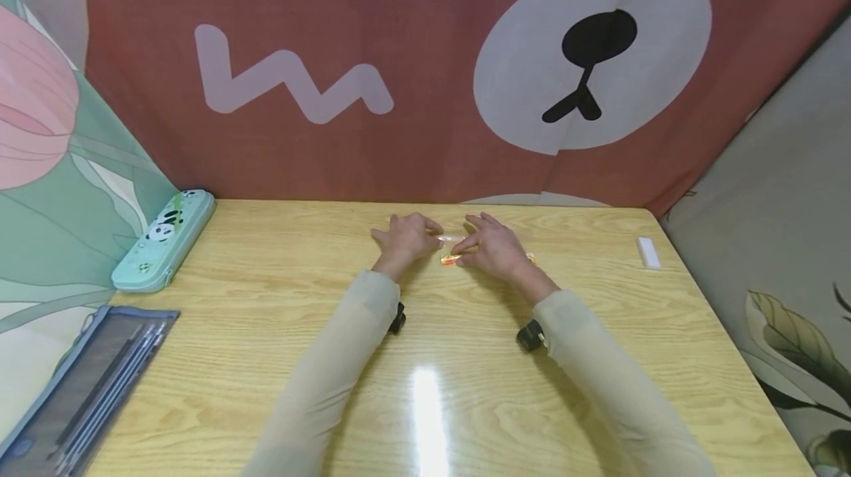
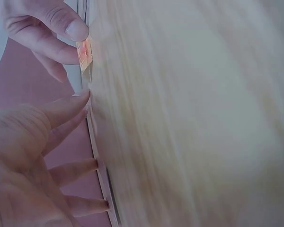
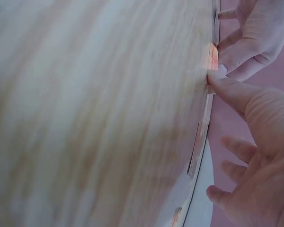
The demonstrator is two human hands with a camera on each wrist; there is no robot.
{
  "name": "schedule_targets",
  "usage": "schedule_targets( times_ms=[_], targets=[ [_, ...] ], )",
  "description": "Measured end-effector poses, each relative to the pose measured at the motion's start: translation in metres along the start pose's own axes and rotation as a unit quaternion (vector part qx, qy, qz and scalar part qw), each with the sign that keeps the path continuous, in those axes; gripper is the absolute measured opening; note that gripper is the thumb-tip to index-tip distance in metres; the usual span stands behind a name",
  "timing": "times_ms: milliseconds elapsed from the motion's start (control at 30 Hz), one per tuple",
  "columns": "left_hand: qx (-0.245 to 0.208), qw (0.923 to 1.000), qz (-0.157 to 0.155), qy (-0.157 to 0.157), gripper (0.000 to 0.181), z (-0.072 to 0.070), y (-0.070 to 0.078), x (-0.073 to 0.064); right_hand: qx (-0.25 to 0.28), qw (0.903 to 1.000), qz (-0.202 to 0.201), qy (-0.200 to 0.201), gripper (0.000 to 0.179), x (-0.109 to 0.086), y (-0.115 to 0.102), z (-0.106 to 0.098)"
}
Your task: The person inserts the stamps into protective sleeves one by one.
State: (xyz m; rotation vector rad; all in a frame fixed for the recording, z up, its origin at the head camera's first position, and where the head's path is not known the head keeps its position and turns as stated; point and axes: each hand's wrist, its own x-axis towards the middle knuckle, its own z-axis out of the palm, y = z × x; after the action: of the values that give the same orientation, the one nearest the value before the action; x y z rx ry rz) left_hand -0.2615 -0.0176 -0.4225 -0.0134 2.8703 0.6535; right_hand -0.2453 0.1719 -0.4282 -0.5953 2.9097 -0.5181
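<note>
The wood-grain tabletop (image 1: 319,396) is carrying everything, with a blue-edged mesh pouch (image 1: 100,381) lying at its left side and a mint panda pencil case (image 1: 164,241) sitting just beyond. Near the far edge, the left hand (image 1: 407,242) is pinching a clear packet (image 1: 451,238) between thumb and forefinger, its other fingers spreading apart. The right hand (image 1: 495,248) is pinching close by, apparently at an orange printed strip (image 1: 449,260) running beneath it; whether strip and film are joining as one piece, I cannot tell. The packet is looking light, thin, flexible and slippery, probably tearing easily, so its edges or corners are offering the best hold. A white block (image 1: 648,252) is lying well apart, near the right edge.
</note>
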Motion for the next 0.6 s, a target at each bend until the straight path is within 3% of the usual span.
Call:
schedule_targets(
  times_ms=[167, 333, 500, 600],
  targets=[
    [-0.004, 0.9999, -0.006, 0.008, 0.015, 0.001, 0.001, -0.001, -0.005, 0.9998, -0.011, 0.013, 0.02, -0.002, -0.001, 0.001],
    [-0.022, 0.9997, -0.01, 0.005, 0.005, -0.002, -0.001, -0.003, 0.026, 0.9993, -0.01, 0.024, 0.019, -0.004, -0.003, 0.001],
    [-0.08, 0.9966, 0.014, 0.019, 0.009, -0.017, -0.005, -0.009, 0.119, 0.991, 0.01, 0.059, 0.018, -0.01, -0.002, -0.006],
    [-0.152, 0.9865, 0.054, 0.024, 0.014, -0.029, -0.008, -0.014, 0.207, 0.9753, 0.045, 0.062, 0.022, -0.018, 0.0, -0.015]
  ],
)
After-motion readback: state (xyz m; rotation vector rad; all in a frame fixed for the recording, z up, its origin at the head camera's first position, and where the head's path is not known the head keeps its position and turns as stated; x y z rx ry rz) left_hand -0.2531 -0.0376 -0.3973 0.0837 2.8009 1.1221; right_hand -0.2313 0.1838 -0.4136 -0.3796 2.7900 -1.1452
